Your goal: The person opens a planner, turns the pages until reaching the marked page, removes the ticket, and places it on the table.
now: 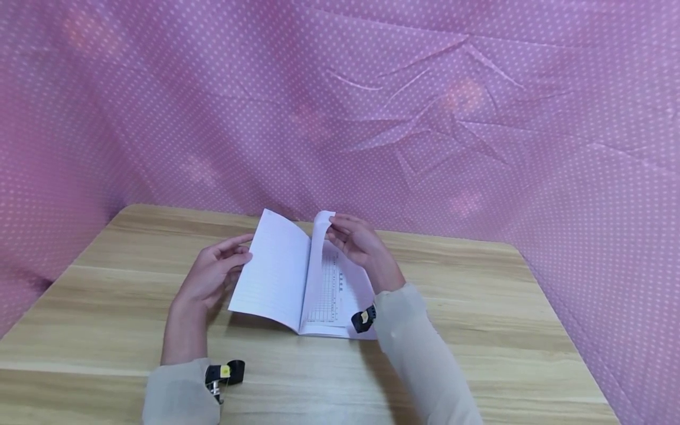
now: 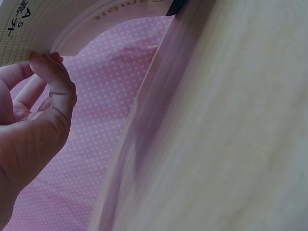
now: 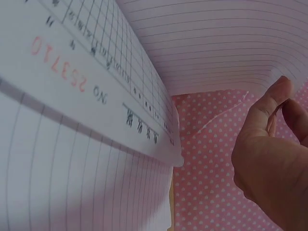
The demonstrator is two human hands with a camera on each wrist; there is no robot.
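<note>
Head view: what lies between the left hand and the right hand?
The open notebook, in the head view: the left hand holds its left side, the right hand a lifted page.

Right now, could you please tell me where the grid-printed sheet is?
In the head view, the grid-printed sheet lies on the right side of the open notebook, just right of the curled page that the right hand holds.

Notebook (image 2: 53, 26) partly beyond left wrist view
</note>
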